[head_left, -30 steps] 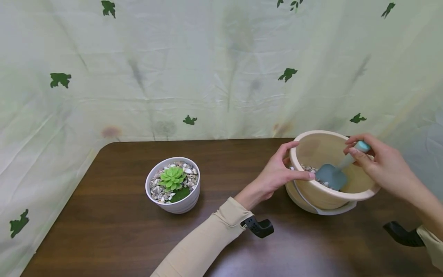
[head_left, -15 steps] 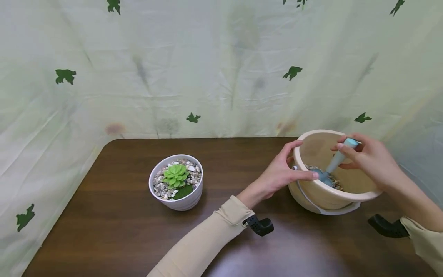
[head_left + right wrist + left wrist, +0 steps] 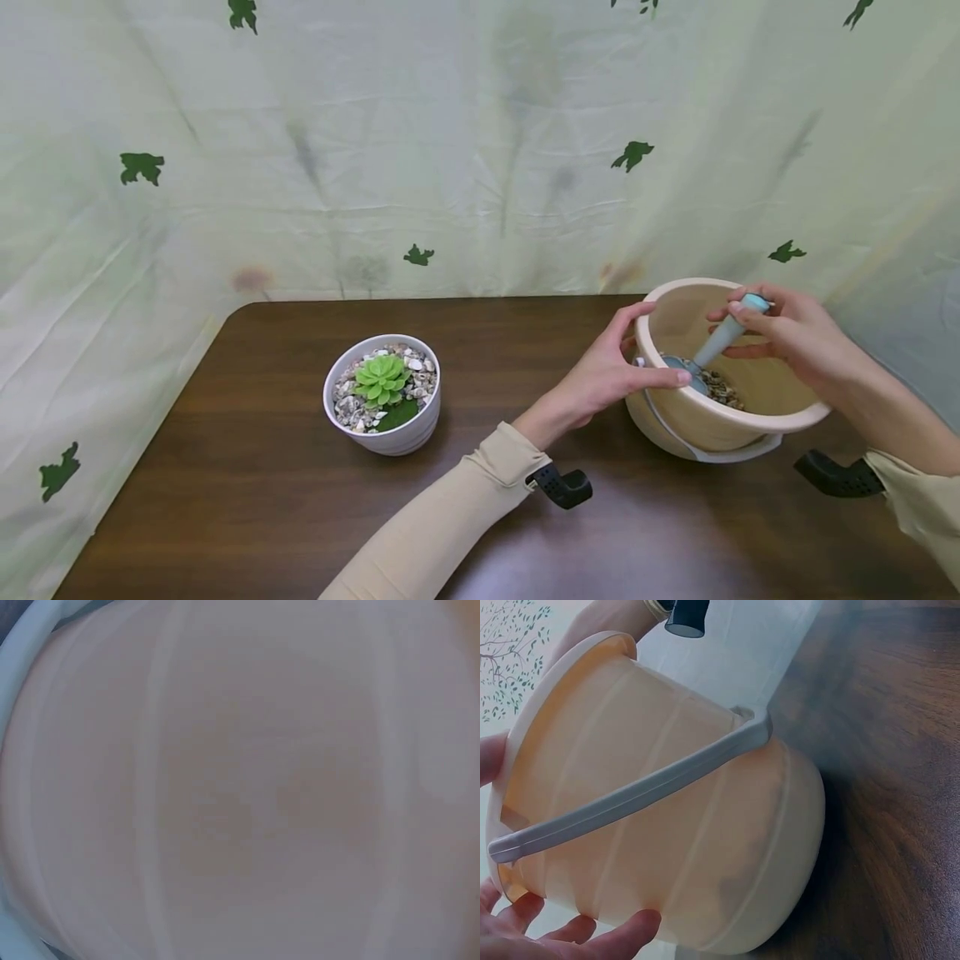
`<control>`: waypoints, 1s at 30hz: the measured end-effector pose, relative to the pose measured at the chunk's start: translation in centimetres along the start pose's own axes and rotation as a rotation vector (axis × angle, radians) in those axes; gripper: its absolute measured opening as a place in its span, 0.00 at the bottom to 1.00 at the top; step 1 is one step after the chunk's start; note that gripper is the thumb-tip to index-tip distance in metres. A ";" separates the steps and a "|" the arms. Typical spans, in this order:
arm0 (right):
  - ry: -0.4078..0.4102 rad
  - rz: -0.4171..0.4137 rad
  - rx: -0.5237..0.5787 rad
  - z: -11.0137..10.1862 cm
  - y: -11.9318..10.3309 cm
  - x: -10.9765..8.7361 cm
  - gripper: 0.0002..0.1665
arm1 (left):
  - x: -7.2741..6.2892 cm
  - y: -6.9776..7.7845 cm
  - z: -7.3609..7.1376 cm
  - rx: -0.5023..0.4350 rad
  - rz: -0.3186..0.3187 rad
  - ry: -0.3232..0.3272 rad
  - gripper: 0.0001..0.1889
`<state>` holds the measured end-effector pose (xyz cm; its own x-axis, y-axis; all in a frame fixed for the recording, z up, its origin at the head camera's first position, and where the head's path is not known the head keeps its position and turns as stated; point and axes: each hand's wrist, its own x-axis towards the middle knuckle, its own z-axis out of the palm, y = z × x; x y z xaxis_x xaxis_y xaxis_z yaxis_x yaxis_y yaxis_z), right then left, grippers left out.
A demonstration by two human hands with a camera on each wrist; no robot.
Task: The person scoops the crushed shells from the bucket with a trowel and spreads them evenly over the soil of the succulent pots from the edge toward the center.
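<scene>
A cream plastic bucket (image 3: 697, 425) stands at the right of the table, its pale grey handle (image 3: 645, 784) hanging down along the side. My left hand (image 3: 596, 367) grips the bucket at its left rim; in the left wrist view its fingertips (image 3: 634, 930) touch the outer wall. My right hand (image 3: 802, 333) reaches over the rim and holds a blue-grey toy shovel (image 3: 720, 340) by the grip. The shovel slants down to the left, its blade among pebbles (image 3: 723, 390) at the bottom, partly hidden by the near rim. Bucket wall (image 3: 262, 780) fills the right wrist view.
Left of the bucket, a white pot (image 3: 397, 437) holds a green succulent (image 3: 382, 379) amid pebbles and shell bits. Both containers stand on a dark brown wooden table (image 3: 247, 467). A pale curtain (image 3: 450, 150) with green leaf shapes hangs behind the table's back edge.
The right hand has moved left and tilted the shovel more upright, bringing its blade down into the pebbles at the bucket's left side. The left hand keeps its hold; the view shifted slightly.
</scene>
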<state>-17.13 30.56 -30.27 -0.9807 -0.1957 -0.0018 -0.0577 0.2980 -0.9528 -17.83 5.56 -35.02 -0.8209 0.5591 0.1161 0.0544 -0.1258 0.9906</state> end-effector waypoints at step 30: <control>0.115 -0.090 0.667 -3.1 0.9 -3.7 0.07 | -0.1 0.0 0.1 0.000 -0.001 0.014 0.45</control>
<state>-14.09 34.45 -30.13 -0.9932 -0.0810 0.0831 -0.0484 -0.3616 -0.9311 -17.68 5.53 -35.01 -0.8289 0.5477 0.1141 0.0539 -0.1249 0.9907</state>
